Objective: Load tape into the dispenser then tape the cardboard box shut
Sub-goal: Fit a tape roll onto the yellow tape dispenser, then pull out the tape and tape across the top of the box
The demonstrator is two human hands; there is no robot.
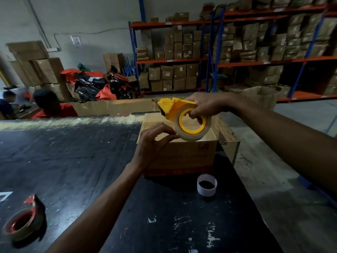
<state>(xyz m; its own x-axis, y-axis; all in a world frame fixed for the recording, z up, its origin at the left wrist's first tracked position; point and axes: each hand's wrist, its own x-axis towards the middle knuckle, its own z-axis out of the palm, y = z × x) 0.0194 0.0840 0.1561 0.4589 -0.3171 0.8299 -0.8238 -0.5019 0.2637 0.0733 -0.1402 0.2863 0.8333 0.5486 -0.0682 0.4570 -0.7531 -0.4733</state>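
dispenser between hands, above box

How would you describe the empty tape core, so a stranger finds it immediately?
Start at the black table and find the cardboard box. Just in front of it stands the empty tape core, a white ring. Unlike both dispensers' rolls, it has no tape or plastic holder.

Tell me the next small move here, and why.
Probably peel the tape's free end off the roll with the left hand, whose fingertips already pinch at its edge. The right hand holds the loaded yellow dispenser above the cardboard box.
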